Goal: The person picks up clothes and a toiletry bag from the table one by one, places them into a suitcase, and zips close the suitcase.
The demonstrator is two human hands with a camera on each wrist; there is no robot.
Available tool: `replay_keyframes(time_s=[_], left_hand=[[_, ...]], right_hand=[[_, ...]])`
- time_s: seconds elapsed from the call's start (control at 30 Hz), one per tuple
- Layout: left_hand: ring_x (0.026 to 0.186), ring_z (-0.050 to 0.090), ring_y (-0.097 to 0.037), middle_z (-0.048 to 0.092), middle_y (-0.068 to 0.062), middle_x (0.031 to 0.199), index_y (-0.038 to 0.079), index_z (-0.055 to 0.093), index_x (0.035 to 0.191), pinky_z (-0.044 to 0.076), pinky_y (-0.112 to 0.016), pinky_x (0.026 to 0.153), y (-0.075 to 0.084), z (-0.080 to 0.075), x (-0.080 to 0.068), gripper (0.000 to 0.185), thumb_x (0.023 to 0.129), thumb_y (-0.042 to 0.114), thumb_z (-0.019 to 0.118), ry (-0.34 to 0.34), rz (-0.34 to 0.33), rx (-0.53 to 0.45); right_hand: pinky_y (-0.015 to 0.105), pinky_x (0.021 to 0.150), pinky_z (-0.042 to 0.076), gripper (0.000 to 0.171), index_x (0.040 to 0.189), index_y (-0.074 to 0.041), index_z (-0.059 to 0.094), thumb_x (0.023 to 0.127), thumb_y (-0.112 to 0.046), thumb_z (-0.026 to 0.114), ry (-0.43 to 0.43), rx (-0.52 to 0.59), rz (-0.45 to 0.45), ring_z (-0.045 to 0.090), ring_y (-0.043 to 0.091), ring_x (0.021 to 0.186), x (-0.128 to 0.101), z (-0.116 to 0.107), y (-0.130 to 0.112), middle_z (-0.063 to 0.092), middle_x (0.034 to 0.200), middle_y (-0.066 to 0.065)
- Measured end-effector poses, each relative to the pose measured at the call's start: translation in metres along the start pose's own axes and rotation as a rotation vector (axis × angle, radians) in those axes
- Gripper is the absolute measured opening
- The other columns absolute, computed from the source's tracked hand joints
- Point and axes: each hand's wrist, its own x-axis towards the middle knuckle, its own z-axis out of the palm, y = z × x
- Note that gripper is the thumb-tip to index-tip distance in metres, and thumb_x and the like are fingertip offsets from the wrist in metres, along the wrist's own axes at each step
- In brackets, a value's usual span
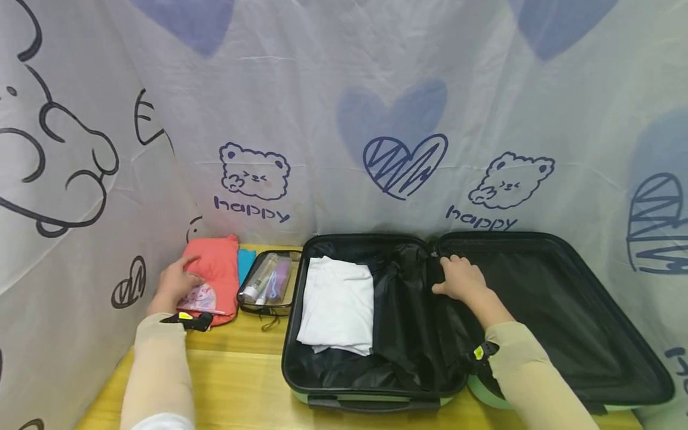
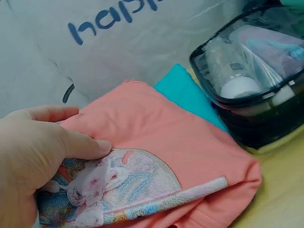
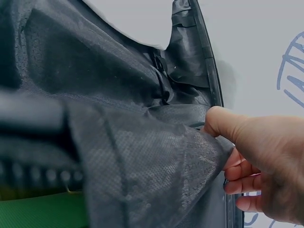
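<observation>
My left hand (image 1: pixel 174 283) (image 2: pixel 38 156) grips the left end of a folded coral garment (image 1: pixel 217 272) (image 2: pixel 190 142) with a printed picture on it; the thumb lies on the print. A teal cloth (image 1: pixel 246 263) (image 2: pixel 187 92) lies behind the garment. My right hand (image 1: pixel 462 279) (image 3: pixel 261 161) holds the black lining (image 1: pixel 408 310) (image 3: pixel 142 156) at the hinge of an open light green suitcase (image 1: pixel 371 399), thumb on top and fingers curled under the fabric. A folded white cloth (image 1: pixel 338 301) lies in the suitcase's left half.
A clear toiletry pouch (image 1: pixel 267 280) (image 2: pixel 256 71) with bottles sits between the garment and the suitcase. Everything lies on a wooden table (image 1: pixel 236 376). A printed white curtain (image 1: pixel 344 119) closes off the back and left side. The suitcase's right half holds only lining.
</observation>
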Motion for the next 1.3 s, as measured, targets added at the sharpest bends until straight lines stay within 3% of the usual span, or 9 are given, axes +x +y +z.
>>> replay_keyframes(time_s=[0.2,0.3,0.43,0.6,0.8,0.93,1.1,1.2,1.3], left_hand=[[0.099,0.053,-0.042,0.058,-0.032,0.122,0.004,0.048,0.14,0.043,-0.06,0.09,0.008,-0.002,0.002,0.061,0.083,0.009,0.071,0.076,0.092,0.107],[0.096,0.053,-0.038,0.059,-0.03,0.119,0.006,0.05,0.139,0.043,-0.055,0.084,0.013,-0.004,0.003,0.057,0.085,0.008,0.069,0.05,0.1,0.09],[0.105,0.05,-0.039,0.058,-0.03,0.121,0.008,0.05,0.141,0.042,-0.056,0.089,0.015,-0.007,0.002,0.056,0.088,0.01,0.066,-0.012,0.093,0.073],[0.118,0.044,-0.041,0.045,-0.032,0.142,0.008,0.049,0.143,0.038,-0.058,0.098,0.013,-0.01,-0.001,0.052,0.093,0.01,0.062,-0.072,0.073,-0.008],[0.108,0.053,-0.025,0.057,-0.029,0.132,0.006,0.045,0.145,0.04,-0.031,0.082,0.011,-0.011,-0.001,0.051,0.095,0.009,0.057,-0.106,0.045,-0.148],[0.097,0.056,-0.01,0.057,-0.029,0.131,0.005,0.042,0.147,0.042,-0.021,0.079,0.008,-0.01,-0.002,0.055,0.094,0.009,0.057,-0.14,0.019,-0.192],[0.106,0.054,-0.026,0.051,-0.034,0.134,0.002,0.038,0.148,0.045,-0.036,0.089,0.002,-0.004,-0.006,0.059,0.092,0.008,0.057,-0.168,0.004,-0.139],[0.114,0.047,-0.041,0.048,-0.037,0.132,-0.003,0.038,0.146,0.04,-0.054,0.099,-0.003,0.0,-0.007,0.062,0.089,0.01,0.06,-0.158,0.03,-0.045],[0.117,0.045,-0.047,0.05,-0.038,0.128,-0.004,0.037,0.146,0.033,-0.062,0.106,-0.006,0.005,-0.008,0.066,0.087,0.012,0.062,-0.138,0.03,0.028]], right_hand=[[0.061,0.102,0.041,0.078,0.139,0.007,0.045,0.082,-0.037,0.075,0.001,0.003,0.002,0.047,0.048,0.125,0.001,0.0,0.0,0.048,0.137,0.03],[0.061,0.102,0.041,0.078,0.139,0.007,0.045,0.082,-0.037,0.075,-0.002,0.0,0.003,0.046,0.049,0.125,0.002,0.001,0.001,0.048,0.137,0.031],[0.061,0.101,0.042,0.078,0.138,0.007,0.045,0.082,-0.037,0.075,0.0,-0.003,0.003,0.047,0.049,0.124,0.001,0.003,0.0,0.049,0.136,0.031],[0.061,0.101,0.042,0.079,0.138,0.007,0.045,0.081,-0.038,0.075,0.003,0.0,0.003,0.047,0.049,0.124,0.002,0.003,0.0,0.048,0.136,0.031],[0.061,0.101,0.041,0.079,0.139,0.007,0.044,0.082,-0.038,0.074,0.004,0.002,0.0,0.047,0.049,0.125,0.001,0.001,0.0,0.048,0.137,0.031],[0.061,0.101,0.041,0.078,0.139,0.007,0.045,0.082,-0.037,0.075,0.003,0.008,0.001,0.047,0.049,0.124,0.0,0.001,0.0,0.048,0.136,0.031],[0.061,0.102,0.041,0.078,0.139,0.007,0.044,0.082,-0.038,0.074,-0.006,0.006,0.002,0.046,0.049,0.125,-0.001,0.0,-0.001,0.047,0.138,0.032],[0.062,0.102,0.04,0.078,0.139,0.008,0.044,0.083,-0.037,0.074,-0.004,0.004,-0.004,0.045,0.049,0.126,-0.001,0.0,0.0,0.046,0.139,0.032],[0.062,0.102,0.041,0.078,0.139,0.008,0.044,0.083,-0.037,0.074,0.001,0.006,-0.014,0.045,0.05,0.126,-0.001,0.0,-0.001,0.046,0.139,0.032]])
